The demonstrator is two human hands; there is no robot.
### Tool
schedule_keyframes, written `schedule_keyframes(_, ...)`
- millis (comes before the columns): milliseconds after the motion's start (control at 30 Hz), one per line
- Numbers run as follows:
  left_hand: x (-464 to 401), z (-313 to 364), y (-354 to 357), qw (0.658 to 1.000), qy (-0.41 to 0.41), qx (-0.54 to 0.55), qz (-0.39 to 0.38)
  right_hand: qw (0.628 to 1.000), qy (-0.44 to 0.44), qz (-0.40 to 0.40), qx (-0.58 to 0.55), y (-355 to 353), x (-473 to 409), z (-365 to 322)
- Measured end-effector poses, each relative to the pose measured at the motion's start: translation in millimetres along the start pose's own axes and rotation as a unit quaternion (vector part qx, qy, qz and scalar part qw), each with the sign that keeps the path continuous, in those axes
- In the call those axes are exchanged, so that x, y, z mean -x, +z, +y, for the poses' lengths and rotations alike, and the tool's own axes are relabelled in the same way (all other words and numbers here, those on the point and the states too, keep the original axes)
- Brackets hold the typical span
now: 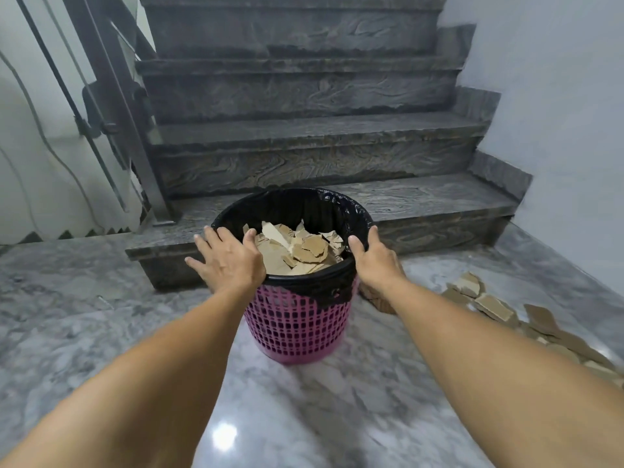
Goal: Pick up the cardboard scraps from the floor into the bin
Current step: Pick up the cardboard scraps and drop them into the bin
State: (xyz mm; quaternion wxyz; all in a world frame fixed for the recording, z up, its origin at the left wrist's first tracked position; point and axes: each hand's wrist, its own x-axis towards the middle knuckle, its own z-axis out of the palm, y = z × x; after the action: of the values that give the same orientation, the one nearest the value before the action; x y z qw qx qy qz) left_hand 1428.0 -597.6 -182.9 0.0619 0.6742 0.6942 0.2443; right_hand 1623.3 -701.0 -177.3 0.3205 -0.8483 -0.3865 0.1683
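A pink lattice bin (297, 329) with a black liner stands on the marble floor in front of the stairs. Torn cardboard scraps (300, 248) fill it nearly to the rim. My left hand (226, 260) lies at the bin's left rim with fingers spread, its thumb over the edge. At the right rim my right hand (373, 261) rests with its thumb and a finger touching the liner. More cardboard scraps (496, 307) lie in a trail on the floor to the right of the bin. One scrap (374, 298) sits just behind my right wrist.
Dark stone stairs (304, 204) rise directly behind the bin. A metal stair railing (111, 130) stands at the left, and a pale wall (557, 130) closes the right side. Grey marble floor (101, 315) spreads around the bin.
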Motion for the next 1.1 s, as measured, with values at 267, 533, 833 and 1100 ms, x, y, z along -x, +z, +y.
schedule_keyframes(267,23.6,53.9,-15.8,0.972,0.219,-0.08,-0.009,0.983,0.031,-0.159,0.091,-87.4,26.7,38.4)
schedule_keyframes(533,132.1,154.2,3.2,0.866,0.472,0.059,-0.153,0.963,0.165,-0.184,0.11,-185.4,65.9,133.1)
schedule_keyframes(833,301.8,187.4,102.8,0.735,0.488,-0.1,-0.46,0.924,0.282,-0.207,0.156,-211.1,165.4,308.4)
schedule_keyframes(1100,407.9,183.3,175.5,0.64,0.543,-0.172,-0.516,0.85,0.438,-0.229,0.182,-160.4,260.3,422.2)
